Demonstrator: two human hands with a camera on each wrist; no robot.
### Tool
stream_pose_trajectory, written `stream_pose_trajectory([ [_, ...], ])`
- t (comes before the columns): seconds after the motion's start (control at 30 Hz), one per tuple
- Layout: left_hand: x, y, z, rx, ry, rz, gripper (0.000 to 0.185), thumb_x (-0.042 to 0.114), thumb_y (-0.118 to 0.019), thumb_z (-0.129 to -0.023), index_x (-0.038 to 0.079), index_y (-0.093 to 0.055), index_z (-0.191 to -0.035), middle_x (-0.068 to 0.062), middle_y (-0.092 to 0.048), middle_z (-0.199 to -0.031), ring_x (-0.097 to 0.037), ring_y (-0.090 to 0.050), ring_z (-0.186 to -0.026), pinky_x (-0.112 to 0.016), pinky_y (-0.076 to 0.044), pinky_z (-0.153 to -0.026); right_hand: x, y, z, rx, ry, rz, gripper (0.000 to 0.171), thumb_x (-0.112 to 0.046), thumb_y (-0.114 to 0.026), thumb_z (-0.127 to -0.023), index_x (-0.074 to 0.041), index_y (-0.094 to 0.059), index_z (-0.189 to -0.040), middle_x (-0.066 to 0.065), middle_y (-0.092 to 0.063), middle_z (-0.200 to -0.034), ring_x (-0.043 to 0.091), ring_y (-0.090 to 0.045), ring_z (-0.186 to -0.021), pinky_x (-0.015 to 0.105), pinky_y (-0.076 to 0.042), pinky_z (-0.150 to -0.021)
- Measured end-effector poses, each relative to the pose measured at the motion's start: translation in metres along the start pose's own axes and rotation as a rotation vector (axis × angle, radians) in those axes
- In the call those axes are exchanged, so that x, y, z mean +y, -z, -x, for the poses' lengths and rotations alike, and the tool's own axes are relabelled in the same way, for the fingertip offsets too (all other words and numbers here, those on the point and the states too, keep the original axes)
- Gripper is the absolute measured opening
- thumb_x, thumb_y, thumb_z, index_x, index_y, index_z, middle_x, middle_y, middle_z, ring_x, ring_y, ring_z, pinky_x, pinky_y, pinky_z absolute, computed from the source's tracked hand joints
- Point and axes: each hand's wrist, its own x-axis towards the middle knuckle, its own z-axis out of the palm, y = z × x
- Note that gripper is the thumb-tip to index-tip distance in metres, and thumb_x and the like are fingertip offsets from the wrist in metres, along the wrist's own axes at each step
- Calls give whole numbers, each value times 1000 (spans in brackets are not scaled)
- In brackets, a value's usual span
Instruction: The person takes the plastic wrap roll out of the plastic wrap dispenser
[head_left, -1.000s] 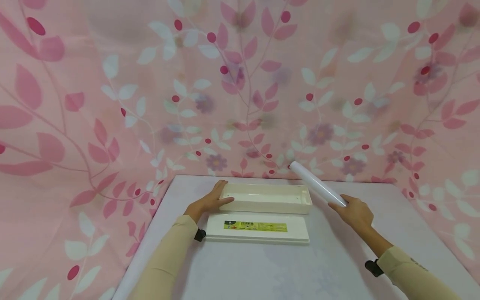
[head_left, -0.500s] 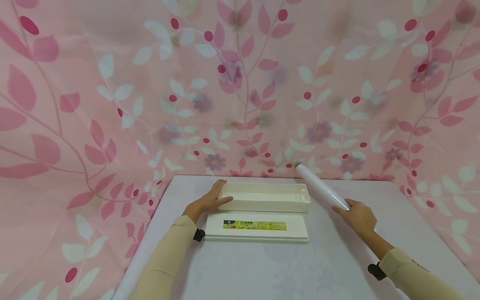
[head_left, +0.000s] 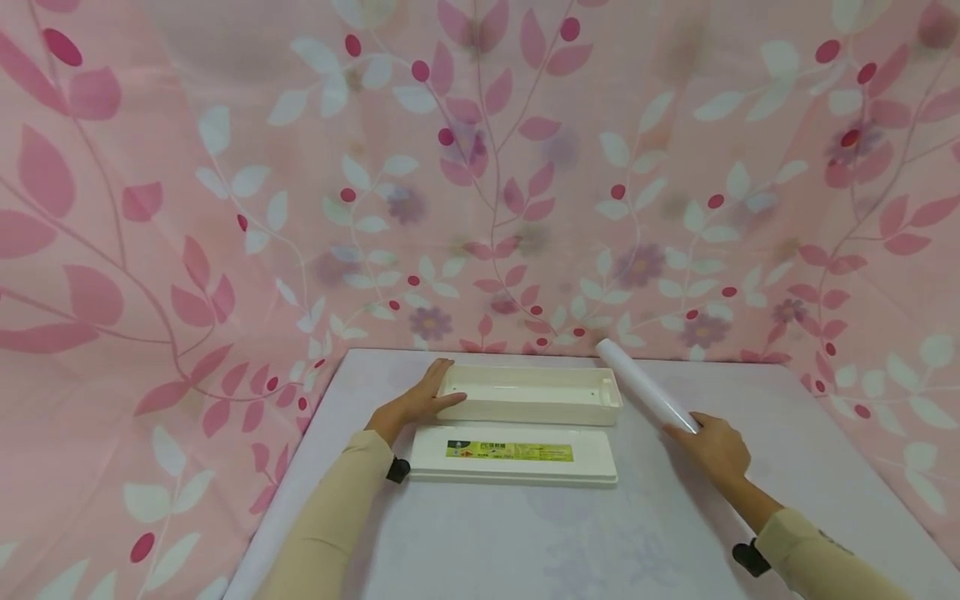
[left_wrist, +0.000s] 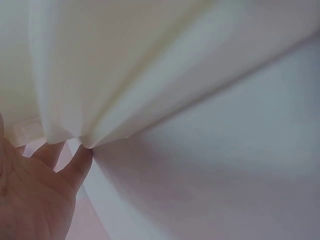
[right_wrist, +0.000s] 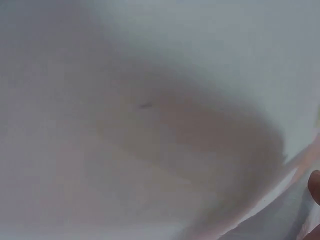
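Note:
A long cream plastic box (head_left: 525,412), without its cover, lies along the back of the table. My left hand (head_left: 416,402) grips its left end, thumb over the front wall and fingers at the far corner. In the left wrist view the fingers (left_wrist: 77,167) meet the edge of that end. Just in front lies the flat white lid (head_left: 517,473) with a yellow-green label. To the right, my right hand (head_left: 718,450) holds a glossy white roll of cling film (head_left: 647,386) by its near end; the far end points at the back edge. In the right wrist view only fingertips (right_wrist: 315,186) show.
The table (head_left: 585,533) has a pale cloth with faint flower prints. A pink floral curtain (head_left: 480,183) hangs behind its back edge and round both sides. A black wrist strap piece (head_left: 752,558) hangs below the right sleeve.
My right hand and the cling film roll have shifted slightly to the right and lowered toward the table. The left hand, box and lid stay as they were.

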Motion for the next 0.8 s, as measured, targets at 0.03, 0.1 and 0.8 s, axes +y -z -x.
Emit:
stream_pose_trajectory([
  [0.03,1,1,1,-1,2,7,92,49,-59,-96,11,-4,-159,-12,-2,-165,-31,-9,-153,-53,-16,-122,2,-1,0,1,4,0,78,-59,-67,-84,3,-59,-131,32,-64,-119,39,-67,-85,33,-42,-51],
  [0.1,1,1,1,1,6,12,92,49,-59,-96,12,-4,-160,-12,-1,-166,-31,-8,-153,-53,-15,-122,5,-4,0,-7,5,5,78,-58,-68,-85,4,-58,-131,32,-64,-119,39,-67,-86,33,-42,-52],
  [0.8,4,1,4,5,13,36,91,47,-60,-96,12,-4,-160,-11,1,-166,-31,-8,-153,-53,-17,-122,3,-15,1,-37,-29,31,77,-54,-70,-84,9,-59,-127,31,-65,-115,35,-63,-88,39,-47,-61],
])
